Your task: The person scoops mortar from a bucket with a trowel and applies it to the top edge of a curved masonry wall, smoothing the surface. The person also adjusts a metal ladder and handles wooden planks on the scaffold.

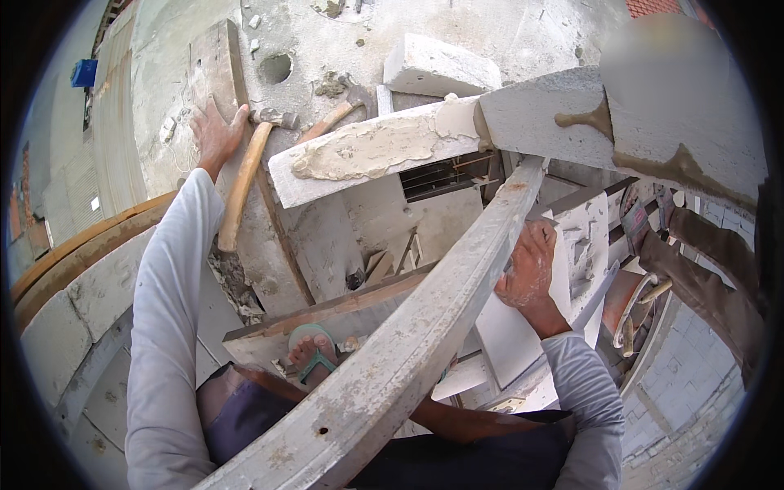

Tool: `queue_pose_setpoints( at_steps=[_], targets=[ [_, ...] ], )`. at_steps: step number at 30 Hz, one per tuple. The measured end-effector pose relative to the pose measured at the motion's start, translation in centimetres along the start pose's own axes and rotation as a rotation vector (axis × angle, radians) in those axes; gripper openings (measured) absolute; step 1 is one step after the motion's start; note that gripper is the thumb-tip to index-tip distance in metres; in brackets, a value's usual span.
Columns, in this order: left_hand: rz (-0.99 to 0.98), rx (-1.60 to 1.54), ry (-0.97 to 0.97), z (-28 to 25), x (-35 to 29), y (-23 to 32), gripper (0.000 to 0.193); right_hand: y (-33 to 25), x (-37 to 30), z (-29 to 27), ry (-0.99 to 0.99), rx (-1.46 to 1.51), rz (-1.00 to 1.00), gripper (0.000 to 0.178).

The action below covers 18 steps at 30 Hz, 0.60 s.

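Observation:
My left hand (216,135) lies with spread fingers on a wooden plank (219,61), bearing nothing. Just right of it a hammer (247,175) with a wooden handle rests on the plank's edge. My right hand (531,265) is bent round a white block (510,339), right of a long pale beam (408,335) that crosses in front of me; its fingertips are hidden. Ahead, a white block (384,151) carries a layer of wet grey mortar (367,155) on top. A second hammer (335,114) leans behind that block.
Larger light blocks (547,114) with mortar smears continue the row to the right. A loose white block (441,65) sits behind it. A round hole (275,69) opens in the concrete. My sandalled foot (312,353) is below, by a wooden board (327,314). Another person's trousered legs (702,278) are at right.

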<state>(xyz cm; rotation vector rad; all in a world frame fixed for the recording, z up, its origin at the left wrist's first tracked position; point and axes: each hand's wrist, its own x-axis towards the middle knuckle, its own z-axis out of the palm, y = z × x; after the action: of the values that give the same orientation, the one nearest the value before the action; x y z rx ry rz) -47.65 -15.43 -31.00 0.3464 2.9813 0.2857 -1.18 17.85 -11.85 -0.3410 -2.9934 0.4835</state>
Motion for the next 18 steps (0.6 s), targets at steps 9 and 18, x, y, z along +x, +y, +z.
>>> queue_pose_setpoints(
  at_steps=[9,18],
  targets=[
    [-0.066,0.075,-0.049,0.5,-0.5,1.0,0.107,0.6,-0.1,0.6,-0.103,-0.008,0.042,0.036],
    [-0.092,0.137,-0.145,0.7,-0.3,0.5,0.107,1.1,-0.1,0.7,-0.125,0.01,0.009,0.038]
  ],
)
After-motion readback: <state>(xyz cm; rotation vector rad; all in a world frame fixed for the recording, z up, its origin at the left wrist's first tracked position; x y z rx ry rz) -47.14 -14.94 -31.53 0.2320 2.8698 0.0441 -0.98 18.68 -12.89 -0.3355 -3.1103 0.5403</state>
